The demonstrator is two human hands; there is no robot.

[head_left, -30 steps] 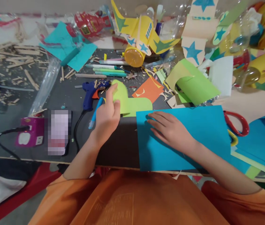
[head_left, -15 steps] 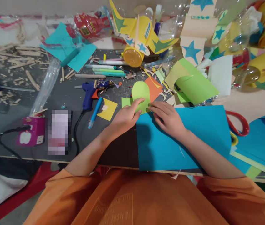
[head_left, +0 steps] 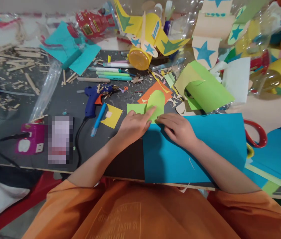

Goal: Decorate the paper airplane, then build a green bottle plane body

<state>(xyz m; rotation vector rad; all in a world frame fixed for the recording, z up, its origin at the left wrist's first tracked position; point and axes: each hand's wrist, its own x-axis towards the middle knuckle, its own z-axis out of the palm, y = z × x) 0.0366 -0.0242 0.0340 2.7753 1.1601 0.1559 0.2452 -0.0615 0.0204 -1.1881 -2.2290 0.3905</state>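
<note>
A light green paper piece with a rounded top (head_left: 157,98) stands out over the far left corner of a blue sheet (head_left: 205,146), leaning to the right. My left hand (head_left: 135,126) holds it from the left, the index finger stretched across its face and the thumb lower down. At its lower right edge, my right hand (head_left: 178,129) pinches it with fingertips close together, the wrist over the blue sheet. Another flat green paper part (head_left: 135,108) shows behind my left hand; whether it joins the rounded piece is hidden. An orange paper scrap (head_left: 146,94) lies just behind.
Left of my hands lie a blue glue gun (head_left: 92,99), a blue marker (head_left: 98,120), yellow paper (head_left: 114,114) and a phone (head_left: 60,139). Red-handled scissors (head_left: 263,134) lie right. Behind stand a yellow winged bottle craft (head_left: 150,36) and a green paper roll (head_left: 208,86).
The rounded green piece has shifted right and now leans right. My left index finger has straightened across it; my right fingers have moved slightly closer to its lower edge.
</note>
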